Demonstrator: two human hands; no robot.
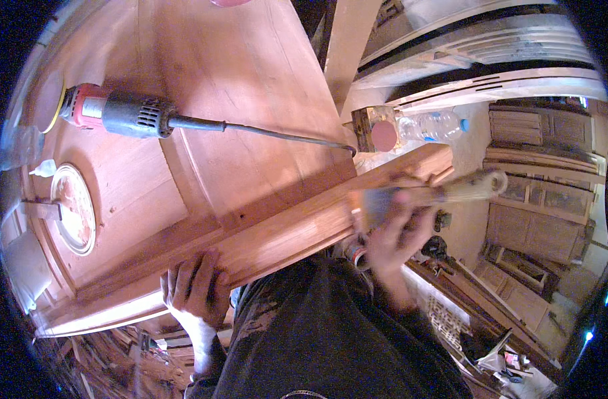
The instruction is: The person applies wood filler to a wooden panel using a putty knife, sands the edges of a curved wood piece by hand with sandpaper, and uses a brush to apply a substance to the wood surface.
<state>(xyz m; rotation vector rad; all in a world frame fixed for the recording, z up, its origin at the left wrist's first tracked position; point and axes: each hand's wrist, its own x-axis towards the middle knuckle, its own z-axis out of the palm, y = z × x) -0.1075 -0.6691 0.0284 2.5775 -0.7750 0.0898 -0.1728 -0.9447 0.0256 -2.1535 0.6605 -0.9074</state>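
While the left hand (196, 287) rests at about 8 o'clock, its fingers slightly spread over the near edge of a long wooden board (284, 234), the right hand (400, 236) at about 4 o'clock holds a brush (471, 189). Its fingers are closed around the brush toward the bristle end, and the pale handle, with a hole in its tip, points toward 3 o'clock. Both the right hand and the brush are blurred; the bristle end lies over the board near its far-right part, but I cannot tell whether it touches the wood. Nor can I tell whether the left hand pinches the board's edge, since its underside is hidden.

The board slants from 8 o'clock up to between 2 and 3, along the near side of a wide wooden panel (251, 80). On the panel at 10 o'clock lies a red and black power tool (121, 112), its dark cord (284, 137) running across the wood toward 1 o'clock. A round white lid (81, 236) sits at 9 o'clock, a flat scraper (44, 211) lying across its rim.

At about 2 o'clock, a clear bottle (430, 126) with a blue cap lies just beside a round reddish disc (384, 136). Wooden doors (533, 226) stand at 3 o'clock.
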